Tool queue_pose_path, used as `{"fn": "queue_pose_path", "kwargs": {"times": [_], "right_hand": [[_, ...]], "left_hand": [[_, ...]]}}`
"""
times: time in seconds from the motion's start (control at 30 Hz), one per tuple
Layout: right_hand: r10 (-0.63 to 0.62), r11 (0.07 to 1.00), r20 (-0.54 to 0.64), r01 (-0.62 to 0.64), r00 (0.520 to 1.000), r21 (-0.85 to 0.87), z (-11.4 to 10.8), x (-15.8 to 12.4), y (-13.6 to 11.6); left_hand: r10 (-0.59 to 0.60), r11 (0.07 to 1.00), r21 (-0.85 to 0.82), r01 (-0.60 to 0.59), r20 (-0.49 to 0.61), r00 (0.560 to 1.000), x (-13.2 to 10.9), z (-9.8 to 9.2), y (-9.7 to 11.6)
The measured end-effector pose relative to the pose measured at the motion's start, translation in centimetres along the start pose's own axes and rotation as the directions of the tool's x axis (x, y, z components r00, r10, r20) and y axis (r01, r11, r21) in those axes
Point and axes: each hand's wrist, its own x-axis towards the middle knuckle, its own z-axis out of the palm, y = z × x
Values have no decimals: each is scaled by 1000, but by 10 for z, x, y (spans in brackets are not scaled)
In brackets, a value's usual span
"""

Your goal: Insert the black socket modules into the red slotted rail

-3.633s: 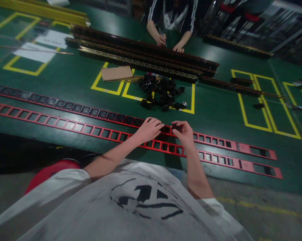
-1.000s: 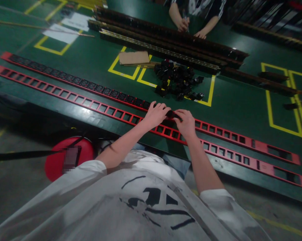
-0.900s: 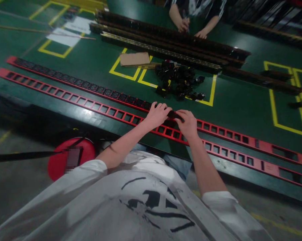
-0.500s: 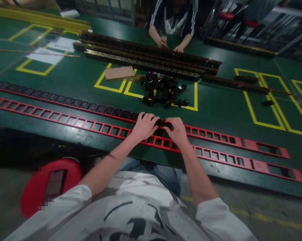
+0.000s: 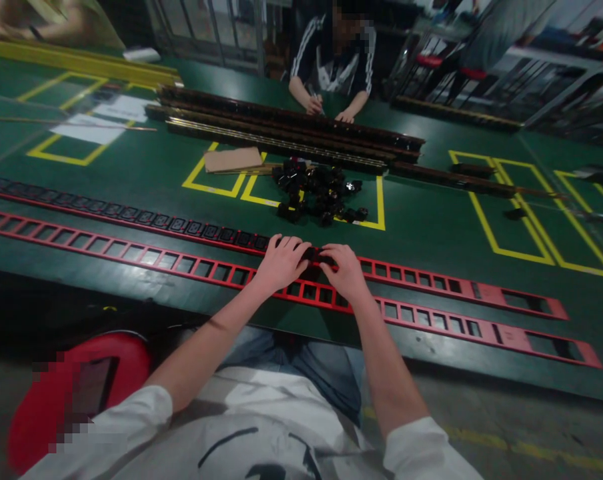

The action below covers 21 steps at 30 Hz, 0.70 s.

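Observation:
Two long red metal strips with rows of square cut-outs lie along the near edge of the green table. The far strip (image 5: 416, 276) has black sockets (image 5: 146, 219) filling its left part; the near strip (image 5: 131, 251) has open holes. My left hand (image 5: 280, 264) and my right hand (image 5: 345, 271) rest side by side on the far strip, fingers curled down, pressing a small black socket (image 5: 315, 255) between them at the end of the filled run.
A heap of loose black sockets (image 5: 317, 193) lies in a yellow-marked box just beyond my hands. Cardboard (image 5: 233, 160) and long dark rails (image 5: 291, 130) lie further back, where another person (image 5: 331, 63) works. A red stool (image 5: 76, 393) stands at lower left.
My hands have stayed together on the same spot of the far strip, pressing the socket. The view has tilted up, showing more of the far side.

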Motion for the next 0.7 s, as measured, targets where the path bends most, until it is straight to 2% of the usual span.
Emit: {"fn": "queue_pose_path", "kwargs": {"times": [0.33,0.7], "right_hand": [[105,993,-32,-107,994,-53,-1,-2,1],[48,998,-35,-49,998,-42,-5,-1,-3]], "left_hand": [[9,1000,-10,-9,-8,1000,-1,-1,1],[8,1000,-20,-9,-27,1000,-1,3,1]]}}
